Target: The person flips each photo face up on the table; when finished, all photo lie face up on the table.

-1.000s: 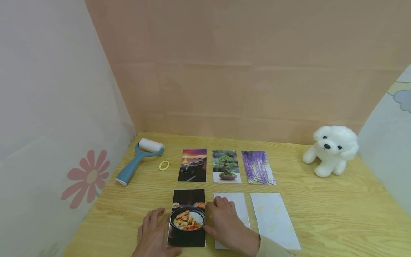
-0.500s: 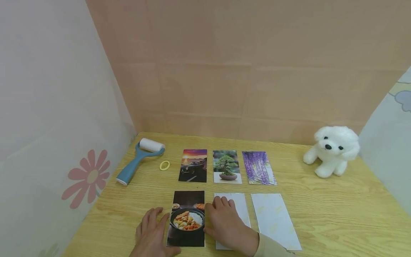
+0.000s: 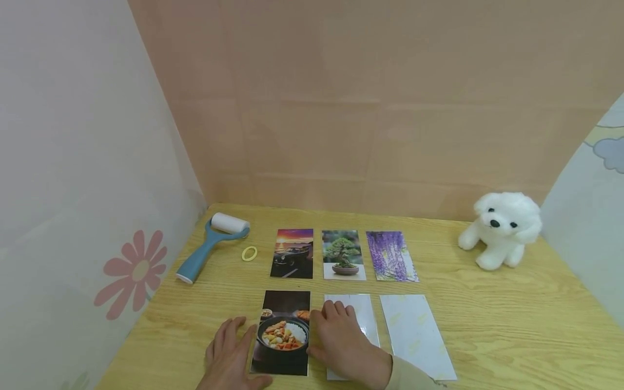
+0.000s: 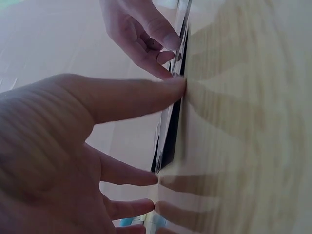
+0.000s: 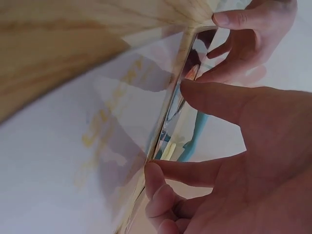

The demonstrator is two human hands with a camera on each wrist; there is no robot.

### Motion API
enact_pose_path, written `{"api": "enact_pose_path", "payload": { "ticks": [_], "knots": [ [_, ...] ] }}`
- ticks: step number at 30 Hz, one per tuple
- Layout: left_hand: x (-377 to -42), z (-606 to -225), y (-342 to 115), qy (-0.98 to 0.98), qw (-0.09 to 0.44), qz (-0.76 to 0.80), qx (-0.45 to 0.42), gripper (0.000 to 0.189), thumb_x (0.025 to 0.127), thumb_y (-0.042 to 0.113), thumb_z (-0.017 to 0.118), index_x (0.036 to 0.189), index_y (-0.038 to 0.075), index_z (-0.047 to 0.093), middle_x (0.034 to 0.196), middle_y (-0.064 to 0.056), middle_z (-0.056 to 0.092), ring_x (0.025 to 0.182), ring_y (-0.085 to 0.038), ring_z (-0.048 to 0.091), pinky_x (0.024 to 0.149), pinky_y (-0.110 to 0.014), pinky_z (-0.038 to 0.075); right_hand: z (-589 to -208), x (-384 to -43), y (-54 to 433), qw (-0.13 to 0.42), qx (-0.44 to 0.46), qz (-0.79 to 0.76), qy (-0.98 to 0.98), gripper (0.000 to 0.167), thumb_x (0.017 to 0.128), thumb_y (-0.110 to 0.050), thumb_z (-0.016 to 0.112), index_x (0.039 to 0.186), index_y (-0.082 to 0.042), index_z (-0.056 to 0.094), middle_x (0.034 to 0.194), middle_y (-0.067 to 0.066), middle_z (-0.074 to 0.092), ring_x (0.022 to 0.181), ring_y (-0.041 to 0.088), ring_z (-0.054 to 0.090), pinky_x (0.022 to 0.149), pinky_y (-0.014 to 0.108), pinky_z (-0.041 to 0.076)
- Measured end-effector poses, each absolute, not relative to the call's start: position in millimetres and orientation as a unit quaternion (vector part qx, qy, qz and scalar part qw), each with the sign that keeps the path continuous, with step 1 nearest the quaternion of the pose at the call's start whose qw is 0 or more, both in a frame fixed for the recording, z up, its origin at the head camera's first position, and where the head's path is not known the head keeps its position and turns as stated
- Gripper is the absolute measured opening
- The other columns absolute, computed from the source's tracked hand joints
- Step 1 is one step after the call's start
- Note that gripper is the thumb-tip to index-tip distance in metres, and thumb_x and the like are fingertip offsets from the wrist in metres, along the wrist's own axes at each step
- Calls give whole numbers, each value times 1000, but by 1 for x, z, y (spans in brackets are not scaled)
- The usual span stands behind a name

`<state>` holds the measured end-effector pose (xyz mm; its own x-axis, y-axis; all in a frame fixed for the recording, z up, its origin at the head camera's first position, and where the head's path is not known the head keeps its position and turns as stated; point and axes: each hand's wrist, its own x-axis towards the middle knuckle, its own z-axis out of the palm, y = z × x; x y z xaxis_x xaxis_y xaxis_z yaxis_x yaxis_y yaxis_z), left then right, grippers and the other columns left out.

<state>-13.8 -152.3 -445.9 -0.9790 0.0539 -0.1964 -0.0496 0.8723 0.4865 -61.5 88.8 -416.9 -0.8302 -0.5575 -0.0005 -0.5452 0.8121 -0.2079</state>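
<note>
A glossy photo card (image 3: 280,359) showing a pot of food and rice lies in the front row, between both hands. The left hand (image 3: 228,352) is at its left side, fingertips at the long edge and thumb by the near corner. In the left wrist view, the left thumb (image 4: 141,97) reaches the card's dark edge. The right hand (image 3: 341,338) has its thumb and index fingertip at the card's right edge, its other fingers curled in. Beneath the right hand lies a white card (image 3: 363,319), partly hidden by it; a second white card (image 3: 414,336) lies to the right.
Behind, three picture cards form a row: a car at sunset (image 3: 292,254), a bonsai (image 3: 343,254) and purple blossoms (image 3: 392,255). A blue-handled lint roller (image 3: 202,254) and a yellow ring (image 3: 249,253) lie back left. A white plush dog (image 3: 504,230) sits back right.
The food photo card has shifted very slightly left and toward the near edge. Both hands keep their places on either side of it, and the other items stay put.
</note>
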Motion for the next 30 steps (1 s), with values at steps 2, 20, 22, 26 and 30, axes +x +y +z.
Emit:
{"api": "enact_pose_path", "payload": {
  "ticks": [2,20,22,26,30],
  "knots": [
    [-13,-446,-152,961,104,257,1,107,57,55,93,137,-5,55,143,-26,34,135,-55,22,99,-78,22,-416,-62,92,36,-288,-112,950,53,80,-46,83,114,-9,66,93,0,47,83,20,38,73,37,29],
    [-10,-410,-116,944,62,301,121,81,84,53,78,142,2,53,138,-15,47,124,-39,42,95,-69,34,-385,-55,150,-59,-303,-256,916,29,98,-19,68,125,-12,65,117,-4,58,106,12,56,85,33,52],
    [-13,-411,-110,945,67,286,146,81,84,55,76,141,2,53,136,-14,47,121,-39,42,93,-68,35,-383,-54,158,-81,-306,-249,915,28,96,-17,70,124,-12,66,116,-5,58,106,13,56,85,33,53],
    [-15,-414,-98,949,50,241,199,82,83,60,75,138,2,56,133,-12,48,117,-37,43,88,-61,39,-379,-50,171,-93,-300,-235,920,30,95,-17,72,124,-12,65,117,-6,58,107,13,56,86,34,52],
    [-13,-419,-89,948,22,206,240,84,85,67,68,136,1,59,129,-12,48,115,-35,44,85,-58,41,-379,-46,183,-86,-294,-217,927,32,94,-18,73,125,-14,65,117,-7,58,107,13,57,86,36,52]
  ]
}}
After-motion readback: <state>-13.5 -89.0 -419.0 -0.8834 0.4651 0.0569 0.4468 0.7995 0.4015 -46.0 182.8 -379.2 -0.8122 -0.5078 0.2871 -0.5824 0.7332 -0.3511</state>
